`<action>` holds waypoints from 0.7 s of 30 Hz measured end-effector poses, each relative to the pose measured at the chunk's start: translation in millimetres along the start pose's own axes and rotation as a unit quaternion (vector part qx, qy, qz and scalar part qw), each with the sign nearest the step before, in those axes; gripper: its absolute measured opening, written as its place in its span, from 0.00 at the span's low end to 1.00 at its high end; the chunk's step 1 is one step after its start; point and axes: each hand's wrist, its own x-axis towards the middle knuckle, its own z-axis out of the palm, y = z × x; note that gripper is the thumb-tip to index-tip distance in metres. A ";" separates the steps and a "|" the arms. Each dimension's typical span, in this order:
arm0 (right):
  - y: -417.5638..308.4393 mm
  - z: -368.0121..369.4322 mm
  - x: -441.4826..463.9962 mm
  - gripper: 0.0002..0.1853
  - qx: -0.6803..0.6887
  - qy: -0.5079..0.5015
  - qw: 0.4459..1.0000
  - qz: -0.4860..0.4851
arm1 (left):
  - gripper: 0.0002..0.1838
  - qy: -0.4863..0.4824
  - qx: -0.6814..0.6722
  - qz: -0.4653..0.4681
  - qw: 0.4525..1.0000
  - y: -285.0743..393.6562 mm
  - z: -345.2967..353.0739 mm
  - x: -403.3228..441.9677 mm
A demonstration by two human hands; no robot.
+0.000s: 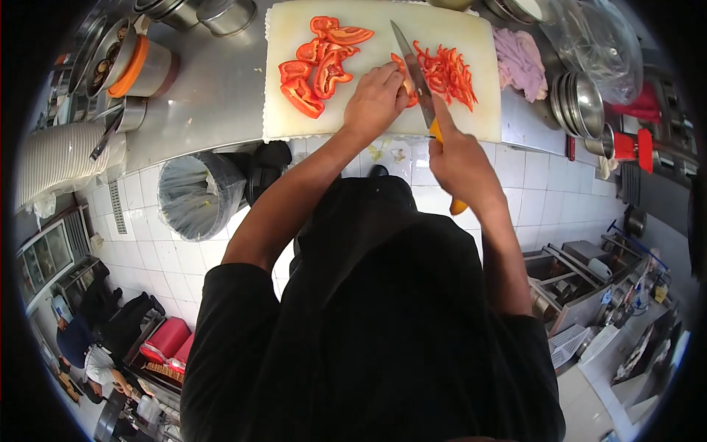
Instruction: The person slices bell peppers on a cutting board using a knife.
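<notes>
My right hand (464,166) is wrapped round the yellow handle of a kitchen knife (414,70), whose long blade points away from me over a white cutting board (383,29). Curled fingers of my left hand (377,99) press a piece of red bell pepper (409,87) onto the board, just left of the blade. Right of the knife lies a pile of thin red pepper strips (449,75). Several larger red pepper pieces (324,66) with pale inner ribs rest on the board's left side. My fingertips partly cover the held piece.
A crumpled purple cloth (519,62) and stacked metal bowls (578,107) are right of the board. Left stand an orange-rimmed container (140,70) and stacked white lids or plates (62,162). A lined trash bin (199,195) is below the counter. Another person (99,361) bends at lower left.
</notes>
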 end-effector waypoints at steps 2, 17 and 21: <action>-6.8 3.4 -9.1 0.37 0.023 -0.014 0.999 0.026 | 0.13 -0.001 -0.003 -0.001 1.000 0.1 1.0 -0.1; 26.9 18.7 88.4 0.36 0.159 0.003 0.987 -0.007 | 0.13 -0.006 -0.019 -0.009 1.000 -2.6 3.5 -1.3; 4.7 -6.8 54.6 0.36 0.083 -0.034 0.996 0.023 | 0.12 0.014 -0.038 -0.010 0.999 0.2 1.0 1.3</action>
